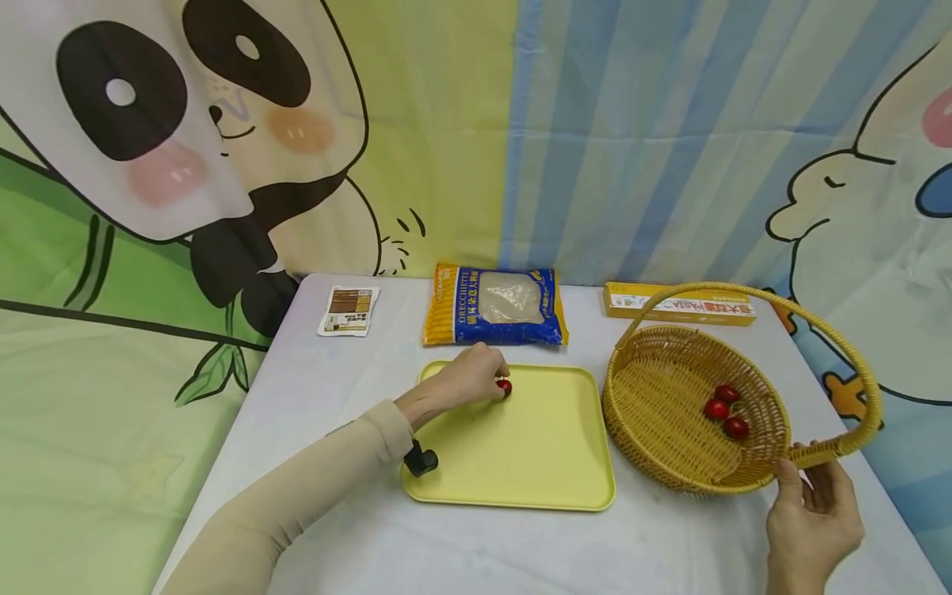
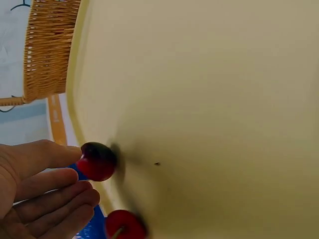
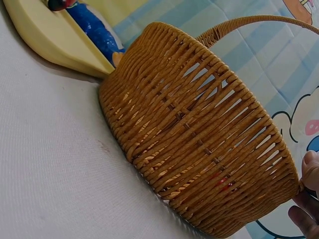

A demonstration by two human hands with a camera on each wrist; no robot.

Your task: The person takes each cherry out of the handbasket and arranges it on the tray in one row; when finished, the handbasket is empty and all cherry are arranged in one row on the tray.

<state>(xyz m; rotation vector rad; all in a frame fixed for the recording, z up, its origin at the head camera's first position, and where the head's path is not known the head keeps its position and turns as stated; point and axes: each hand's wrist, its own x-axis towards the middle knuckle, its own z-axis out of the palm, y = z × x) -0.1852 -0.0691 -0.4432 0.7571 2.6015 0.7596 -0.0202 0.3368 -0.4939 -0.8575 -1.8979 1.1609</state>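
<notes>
My left hand reaches over the far edge of the pale yellow tray. Its thumb and index fingertips pinch a dark red cherry, while the other fingers lie loosely beside it. A second cherry with a stem sits just below in the left wrist view; the hand hides it in the head view. My right hand grips the woven basket at its near right rim, where the arched handle joins, thumb above and fingers underneath. Inside the basket, three cherries lie together toward the right.
Behind the tray lies a blue and yellow pasta bag. A small white packet is at the back left, and a long orange and white pasta box is behind the basket. A black wrist camera overhangs the tray's left side.
</notes>
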